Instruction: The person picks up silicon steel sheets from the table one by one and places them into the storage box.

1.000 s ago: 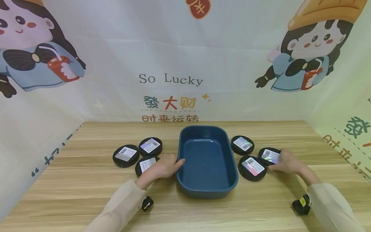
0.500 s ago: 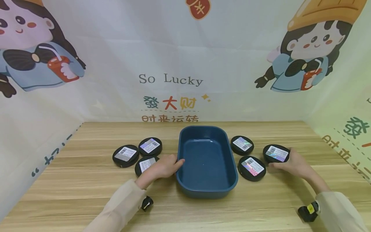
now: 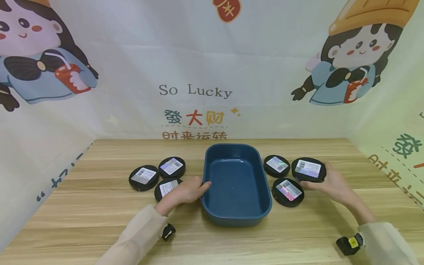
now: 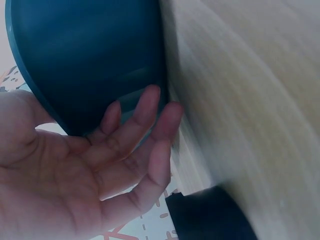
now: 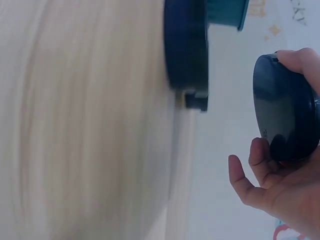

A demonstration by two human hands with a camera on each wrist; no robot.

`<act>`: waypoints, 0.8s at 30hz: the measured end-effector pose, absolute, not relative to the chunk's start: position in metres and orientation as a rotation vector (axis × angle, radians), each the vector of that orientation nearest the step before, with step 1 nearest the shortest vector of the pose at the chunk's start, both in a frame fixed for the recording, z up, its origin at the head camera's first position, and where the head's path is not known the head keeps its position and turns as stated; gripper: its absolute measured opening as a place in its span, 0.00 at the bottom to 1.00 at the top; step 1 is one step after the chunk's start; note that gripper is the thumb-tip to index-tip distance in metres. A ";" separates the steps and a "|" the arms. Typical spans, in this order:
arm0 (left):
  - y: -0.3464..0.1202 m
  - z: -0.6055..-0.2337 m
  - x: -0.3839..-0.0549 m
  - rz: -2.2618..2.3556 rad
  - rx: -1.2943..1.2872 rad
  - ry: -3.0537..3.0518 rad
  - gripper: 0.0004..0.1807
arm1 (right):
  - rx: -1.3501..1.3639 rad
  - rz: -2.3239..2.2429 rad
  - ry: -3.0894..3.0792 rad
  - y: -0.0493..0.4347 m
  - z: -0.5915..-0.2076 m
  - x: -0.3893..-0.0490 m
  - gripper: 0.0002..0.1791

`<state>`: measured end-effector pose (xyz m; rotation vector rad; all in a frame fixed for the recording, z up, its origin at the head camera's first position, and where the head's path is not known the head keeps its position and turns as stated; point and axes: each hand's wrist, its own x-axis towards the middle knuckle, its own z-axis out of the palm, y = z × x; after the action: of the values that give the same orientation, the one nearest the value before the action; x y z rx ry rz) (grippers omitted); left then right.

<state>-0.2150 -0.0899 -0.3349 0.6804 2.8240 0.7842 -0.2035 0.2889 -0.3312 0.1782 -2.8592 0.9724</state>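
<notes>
Black disc (image 3: 308, 170) hangs above the counter (image 3: 265, 241) right of the blue bin (image 3: 233, 191), edge-gripped in the fingers (image 5: 259, 154) of the right hand (image 3: 335, 186), its label (image 3: 308, 168) uncovered; the left hand (image 3: 189, 190) pinches the bin's left side (probably to steady it).

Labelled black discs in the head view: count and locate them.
6. Left of the blue tray: an outer disc, a rear disc, and a front disc the left hand partly hides. Right of it: another rear disc, another front disc, and one disc in the right hand.
</notes>
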 end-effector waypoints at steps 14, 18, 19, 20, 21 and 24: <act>-0.089 -0.337 -0.215 0.821 0.684 2.809 0.17 | 0.275 1.110 -2.814 0.259 -0.314 -0.194 0.47; -0.089 -0.337 -0.216 0.833 0.682 2.806 0.17 | 0.308 1.122 -2.795 0.252 -0.311 -0.192 0.47; -0.089 -0.337 -0.216 0.835 0.680 2.805 0.17 | 0.315 1.122 -2.785 0.251 -0.311 -0.192 0.46; -0.089 -0.338 -0.216 0.836 0.677 2.805 0.17 | 0.325 1.122 -2.777 0.249 -0.310 -0.192 0.45; -0.089 -0.338 -0.216 0.837 0.672 2.805 0.18 | 0.336 1.124 -2.769 0.247 -0.310 -0.191 0.44; -0.089 -0.338 -0.216 0.840 0.666 2.803 0.18 | 0.371 1.134 -2.748 0.242 -0.308 -0.190 0.43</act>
<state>-0.2158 -0.0894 -0.3378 0.6658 2.8025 0.8403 -0.1904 0.2416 -0.3083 0.3707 -2.7483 1.1342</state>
